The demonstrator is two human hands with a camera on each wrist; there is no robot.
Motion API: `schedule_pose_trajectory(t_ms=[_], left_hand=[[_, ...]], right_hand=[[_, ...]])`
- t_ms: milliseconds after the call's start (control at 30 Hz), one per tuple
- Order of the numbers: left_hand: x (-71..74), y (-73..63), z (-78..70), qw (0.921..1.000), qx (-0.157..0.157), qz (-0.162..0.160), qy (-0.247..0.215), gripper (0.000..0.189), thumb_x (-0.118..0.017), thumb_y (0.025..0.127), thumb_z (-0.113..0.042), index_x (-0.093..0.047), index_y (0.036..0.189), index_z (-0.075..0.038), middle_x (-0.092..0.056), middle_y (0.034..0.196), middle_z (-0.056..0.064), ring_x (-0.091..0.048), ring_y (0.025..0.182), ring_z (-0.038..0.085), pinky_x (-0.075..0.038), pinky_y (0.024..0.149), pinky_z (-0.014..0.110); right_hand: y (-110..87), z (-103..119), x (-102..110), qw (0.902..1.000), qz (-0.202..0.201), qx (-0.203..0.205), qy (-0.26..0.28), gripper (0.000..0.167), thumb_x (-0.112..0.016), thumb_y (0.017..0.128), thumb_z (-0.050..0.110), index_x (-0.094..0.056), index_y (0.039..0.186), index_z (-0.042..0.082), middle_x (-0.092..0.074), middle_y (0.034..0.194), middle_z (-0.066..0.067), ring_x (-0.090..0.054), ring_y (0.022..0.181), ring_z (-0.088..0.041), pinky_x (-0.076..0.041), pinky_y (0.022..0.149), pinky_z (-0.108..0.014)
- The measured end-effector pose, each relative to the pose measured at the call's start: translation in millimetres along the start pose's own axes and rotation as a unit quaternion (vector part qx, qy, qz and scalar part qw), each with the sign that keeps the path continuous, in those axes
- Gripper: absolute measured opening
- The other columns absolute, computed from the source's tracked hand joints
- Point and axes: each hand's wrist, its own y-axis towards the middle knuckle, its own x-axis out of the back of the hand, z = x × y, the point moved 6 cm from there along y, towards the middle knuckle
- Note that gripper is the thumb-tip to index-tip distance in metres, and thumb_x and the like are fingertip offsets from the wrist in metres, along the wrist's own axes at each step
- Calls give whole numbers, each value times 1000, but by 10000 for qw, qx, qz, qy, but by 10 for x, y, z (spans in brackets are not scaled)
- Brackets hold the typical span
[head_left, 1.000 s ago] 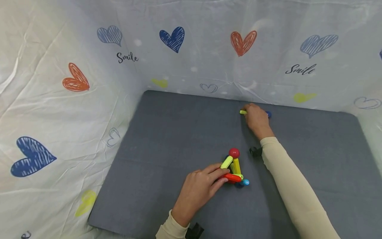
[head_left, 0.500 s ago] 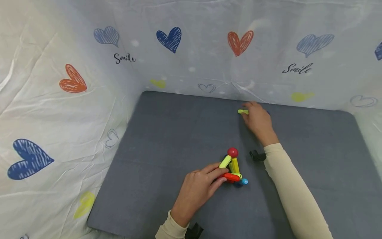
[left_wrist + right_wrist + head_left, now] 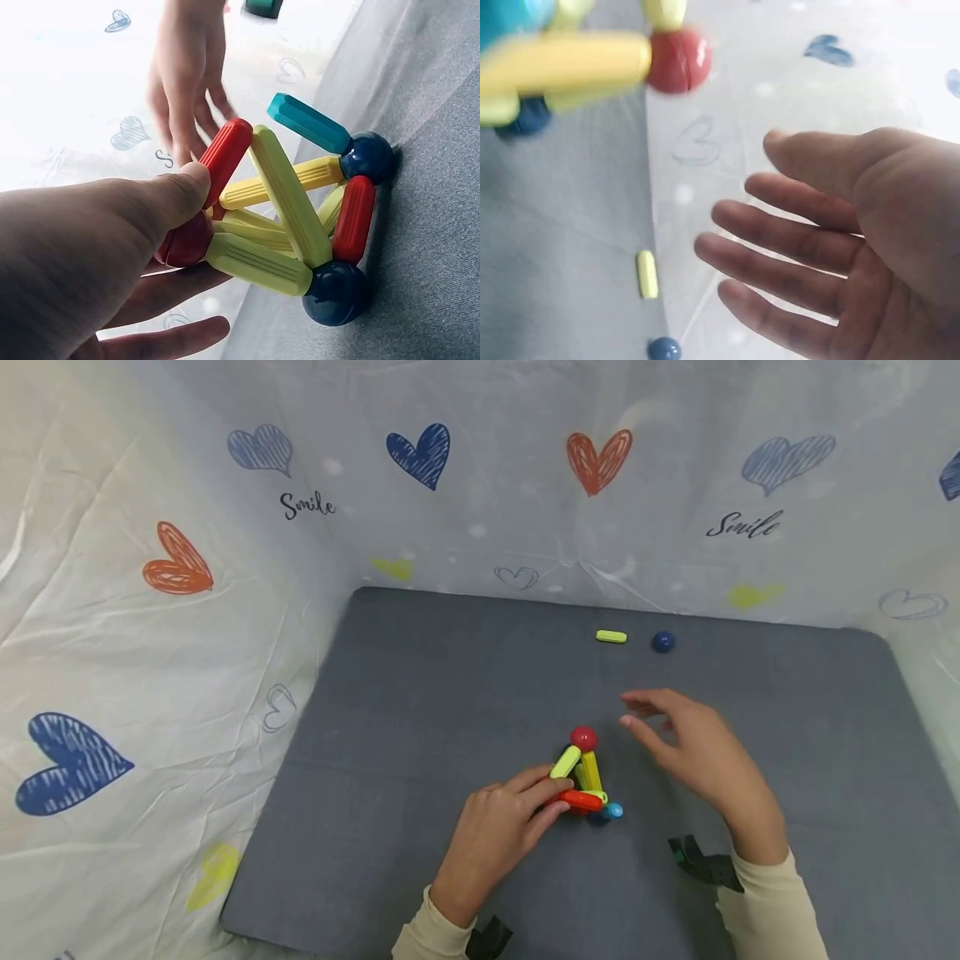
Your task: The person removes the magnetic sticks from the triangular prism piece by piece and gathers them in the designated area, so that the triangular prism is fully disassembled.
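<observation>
A magnetic stick-and-ball structure (image 3: 591,772) stands on the grey mat, with lime, yellow, red and blue sticks joined by balls. My left hand (image 3: 498,831) grips it. In the left wrist view the thumb presses at a red ball (image 3: 189,241) and the base of a red stick (image 3: 229,150). Dark blue balls (image 3: 335,294) meet the mat, and a teal stick (image 3: 309,122) juts out from one. My right hand (image 3: 701,752) hovers to the right of the structure, fingers extended and palm bare. Another red ball (image 3: 583,738) tops the structure's far corner.
A loose lime stick (image 3: 611,637) and a loose blue ball (image 3: 663,642) lie near the back edge of the grey mat (image 3: 435,693). Behind it and at the left rises a white cloth (image 3: 495,502) printed with hearts.
My right hand has left the lime stick and blue ball at the back, leaving them on the mat, and come nearer the structure. The left hand keeps its hold.
</observation>
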Motion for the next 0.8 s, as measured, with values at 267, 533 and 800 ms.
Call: schedule_pose_trajectory(t_ms=[267,533,800], left_hand=[[7,5,-1,10000,22,-1,-16,32,-78,98,-39,-75,130,-33,-69,133,-9,-72,83,7,-58,71,23],[43,1,12,10000,7,-98,17,34,-79,97,-37,-75,130,-31,-70,132,-8,-71,79,8,-57,68,22],[20,-2,-11,9999,-41,-90,-57,33,-79,97,-37,-75,129,-31,-69,131,-8,-71,81,8,-57,70,23]], right_hand=[[-692,72,-330,9995,-113,-95,297,29,-76,101,33,-72,126,19,-72,113,6,-70,99,-14,-59,84,-44],[-917,41,-674,9972,-586,-171,426,33,-87,91,29,-70,118,24,-66,95,18,-65,86,-4,-59,75,-35],[-990,0,-743,9944,-829,-565,329,24,-83,95,23,-68,114,26,-67,91,18,-62,83,-1,-59,74,-34]])
